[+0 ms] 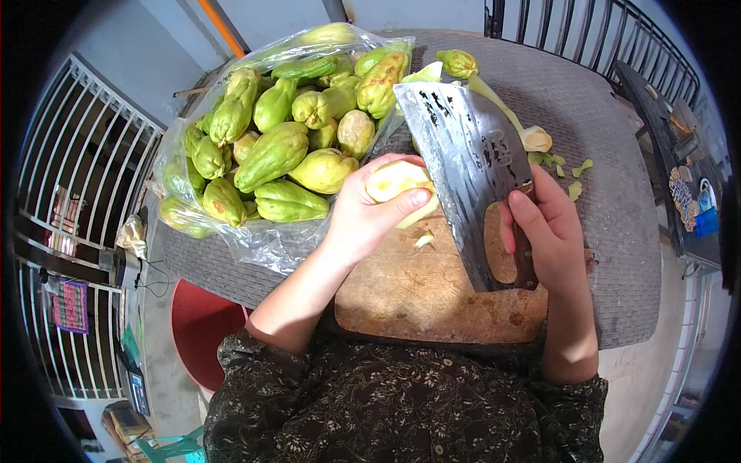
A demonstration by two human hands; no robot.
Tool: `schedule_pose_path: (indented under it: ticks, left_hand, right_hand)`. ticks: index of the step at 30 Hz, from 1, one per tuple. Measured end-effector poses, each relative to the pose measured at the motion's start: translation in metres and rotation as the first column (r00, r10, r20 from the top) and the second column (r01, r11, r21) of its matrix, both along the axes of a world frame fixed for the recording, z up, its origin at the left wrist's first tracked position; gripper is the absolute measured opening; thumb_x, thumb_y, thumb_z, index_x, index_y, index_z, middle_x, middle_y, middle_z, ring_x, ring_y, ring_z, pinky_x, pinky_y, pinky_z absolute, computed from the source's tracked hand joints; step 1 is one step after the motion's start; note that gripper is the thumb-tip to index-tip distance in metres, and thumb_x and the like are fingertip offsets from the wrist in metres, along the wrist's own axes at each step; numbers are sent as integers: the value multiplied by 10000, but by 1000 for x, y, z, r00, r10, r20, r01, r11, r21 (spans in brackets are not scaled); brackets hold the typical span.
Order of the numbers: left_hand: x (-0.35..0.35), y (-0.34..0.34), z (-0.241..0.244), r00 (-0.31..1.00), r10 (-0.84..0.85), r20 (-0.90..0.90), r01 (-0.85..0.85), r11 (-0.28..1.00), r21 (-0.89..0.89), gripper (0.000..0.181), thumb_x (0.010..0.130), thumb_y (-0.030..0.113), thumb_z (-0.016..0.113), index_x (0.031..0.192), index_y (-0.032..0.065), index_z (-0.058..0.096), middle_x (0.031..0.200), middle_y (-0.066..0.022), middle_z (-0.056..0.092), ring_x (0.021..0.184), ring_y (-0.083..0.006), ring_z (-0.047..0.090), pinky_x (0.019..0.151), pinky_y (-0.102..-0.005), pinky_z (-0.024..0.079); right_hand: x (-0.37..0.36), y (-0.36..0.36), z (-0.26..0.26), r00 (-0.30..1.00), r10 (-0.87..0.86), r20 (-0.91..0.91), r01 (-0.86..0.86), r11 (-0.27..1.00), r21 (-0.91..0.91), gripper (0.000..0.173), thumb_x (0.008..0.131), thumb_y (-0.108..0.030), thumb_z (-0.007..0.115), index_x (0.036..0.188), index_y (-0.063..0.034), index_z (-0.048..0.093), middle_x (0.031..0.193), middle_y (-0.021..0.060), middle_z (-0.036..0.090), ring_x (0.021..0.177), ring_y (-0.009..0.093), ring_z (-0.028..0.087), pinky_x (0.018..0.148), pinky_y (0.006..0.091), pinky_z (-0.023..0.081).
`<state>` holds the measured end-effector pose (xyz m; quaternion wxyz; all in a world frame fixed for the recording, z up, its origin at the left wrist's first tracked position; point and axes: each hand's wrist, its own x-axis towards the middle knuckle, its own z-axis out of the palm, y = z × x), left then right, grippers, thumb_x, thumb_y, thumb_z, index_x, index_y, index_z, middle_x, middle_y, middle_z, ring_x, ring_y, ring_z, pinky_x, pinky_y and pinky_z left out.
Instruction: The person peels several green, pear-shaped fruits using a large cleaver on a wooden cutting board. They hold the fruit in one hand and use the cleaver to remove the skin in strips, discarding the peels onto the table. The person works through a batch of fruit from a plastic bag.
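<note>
My left hand (376, 208) is closed around a pale, largely peeled chayote (396, 180) above the far left part of a wooden cutting board (405, 301). A broad, dark-streaked cleaver (463, 139) is gripped by its wooden handle in my right hand (541, 226), its edge beside the chayote. Several green and yellowish chayotes (272, 156) fill an opened clear plastic bag (272, 249) at the left. Beyond the blade lie a small chayote (457, 63) and a pale peeled piece (536, 139). Green peel scraps (582, 168) lie to the right, and a small scrap (424, 239) is on the board.
The grey textured table (619, 231) extends around the board. A red bin (200, 330) stands below its left edge, near a teal plastic stool (173, 445). At the right is a dark side table (689, 220) with assorted items; a black railing (567, 29) stands behind.
</note>
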<state>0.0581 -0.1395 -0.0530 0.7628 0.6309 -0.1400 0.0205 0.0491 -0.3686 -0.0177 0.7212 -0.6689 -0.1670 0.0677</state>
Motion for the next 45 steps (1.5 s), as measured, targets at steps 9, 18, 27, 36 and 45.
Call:
schedule_pose_path:
  ticks: [9, 18, 27, 36, 45]
  left_hand:
    - [-4, -5, 0, 998, 57, 34, -61, 987, 147, 313, 811, 130, 761, 1058, 8, 611, 927, -6, 651, 857, -62, 583, 787, -229, 479]
    - [0, 3, -4, 985, -121, -126, 114, 992, -57, 218, 884, 181, 685, 988, -1, 626, 846, -14, 645, 776, -76, 601, 725, -225, 491]
    - [-2, -4, 0, 973, -101, -207, 96, 995, -34, 214, 902, 198, 661, 949, -11, 662, 840, -67, 688, 679, -105, 635, 609, -245, 506]
    - [-5, -5, 3, 973, -44, -225, 43, 999, -10, 226, 890, 203, 680, 954, -13, 664, 784, -63, 682, 663, -102, 622, 599, -234, 491]
    - [-7, -4, 6, 968, -49, -247, 58, 998, 29, 252, 880, 221, 696, 947, -19, 661, 776, -61, 670, 663, -94, 612, 594, -231, 484]
  right_hand:
    - [-3, 2, 1, 997, -40, 65, 48, 990, -136, 136, 969, -132, 500, 863, -49, 479, 617, -41, 453, 520, 25, 406, 471, 198, 311]
    - [-5, 2, 8, 1000, -15, -2, 15, 994, -104, 115, 965, -126, 505, 902, -31, 512, 626, -40, 444, 519, 27, 413, 468, 203, 312]
    - [-8, 6, 4, 998, -11, -65, 3, 992, -125, 156, 958, -102, 510, 1075, -7, 553, 677, -40, 466, 533, 25, 437, 476, 194, 342]
    - [-10, 9, 4, 994, 13, -104, -21, 996, -84, 137, 973, -121, 493, 1046, -18, 544, 689, -49, 461, 537, 19, 438, 484, 185, 347]
    - [-12, 13, 4, 995, 7, -100, -15, 997, -76, 139, 978, -137, 486, 1036, -23, 542, 683, -50, 466, 523, 19, 433, 467, 183, 339]
